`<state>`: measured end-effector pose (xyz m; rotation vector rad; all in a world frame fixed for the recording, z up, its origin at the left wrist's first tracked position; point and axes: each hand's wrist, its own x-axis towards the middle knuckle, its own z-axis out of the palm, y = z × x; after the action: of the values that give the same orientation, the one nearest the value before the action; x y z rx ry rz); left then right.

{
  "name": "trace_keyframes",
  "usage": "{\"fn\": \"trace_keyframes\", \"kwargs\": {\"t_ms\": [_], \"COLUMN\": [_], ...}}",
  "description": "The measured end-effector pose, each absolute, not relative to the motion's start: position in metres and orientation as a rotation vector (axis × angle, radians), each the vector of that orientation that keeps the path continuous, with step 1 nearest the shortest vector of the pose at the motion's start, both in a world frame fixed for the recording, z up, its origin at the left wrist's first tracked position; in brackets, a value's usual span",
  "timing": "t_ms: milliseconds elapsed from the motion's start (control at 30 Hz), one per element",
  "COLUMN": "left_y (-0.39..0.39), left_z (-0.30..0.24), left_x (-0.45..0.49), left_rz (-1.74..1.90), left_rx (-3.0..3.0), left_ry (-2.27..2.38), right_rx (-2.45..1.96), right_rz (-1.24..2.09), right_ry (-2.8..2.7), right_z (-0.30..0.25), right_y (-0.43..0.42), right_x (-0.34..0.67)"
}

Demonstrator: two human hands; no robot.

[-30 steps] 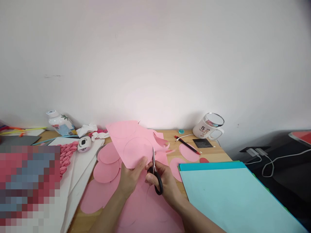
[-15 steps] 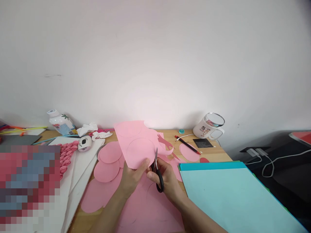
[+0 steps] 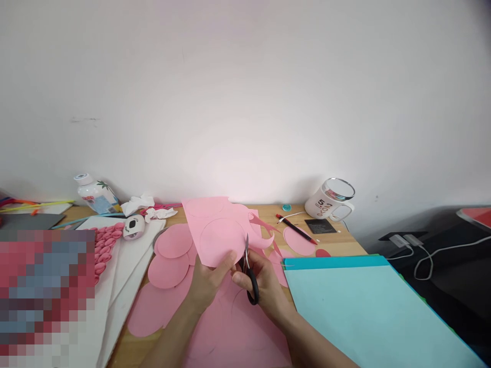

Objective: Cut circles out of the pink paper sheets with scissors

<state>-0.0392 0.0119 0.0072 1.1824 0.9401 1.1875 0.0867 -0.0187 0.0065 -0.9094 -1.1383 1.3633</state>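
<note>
My left hand (image 3: 209, 281) grips the lower edge of a pink paper sheet (image 3: 222, 237), thumb on top. Circles are drawn on the sheet, and its right side is cut into a curling strip. My right hand (image 3: 263, 278) is closed around black-handled scissors (image 3: 252, 283). Their blades point up at the right edge of the drawn circle. Several pink paper circles (image 3: 169, 271) lie to the left of my hands. Beneath my hands is another pink sheet (image 3: 238, 337) with pencil curves on it.
Light blue sheets (image 3: 360, 301) lie at the right. Behind them are a white mug (image 3: 326, 202), a black card (image 3: 320, 226) and a black-and-red pen (image 3: 297, 229). At the left stand a white bottle (image 3: 97, 194), a small white device (image 3: 134, 226) and crumpled tissue (image 3: 138, 203).
The held sheet has tilted slightly, its top edge sitting a little lower. The cut strip at its right has shifted and curls differently. Both hands stay nearly in place.
</note>
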Motion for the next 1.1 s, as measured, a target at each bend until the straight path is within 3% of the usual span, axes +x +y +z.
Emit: {"fn": "trace_keyframes", "kwargs": {"t_ms": [1100], "left_y": [0.0144], "left_z": [0.0045], "left_x": [-0.0401], "left_rz": [1.201], "left_rx": [1.140], "left_ry": [0.853], "right_rx": [-0.984], "right_rz": [1.356], "right_ry": [-1.111], "right_z": [0.0072], "right_y": [-0.0187], "right_x": [0.0868]}}
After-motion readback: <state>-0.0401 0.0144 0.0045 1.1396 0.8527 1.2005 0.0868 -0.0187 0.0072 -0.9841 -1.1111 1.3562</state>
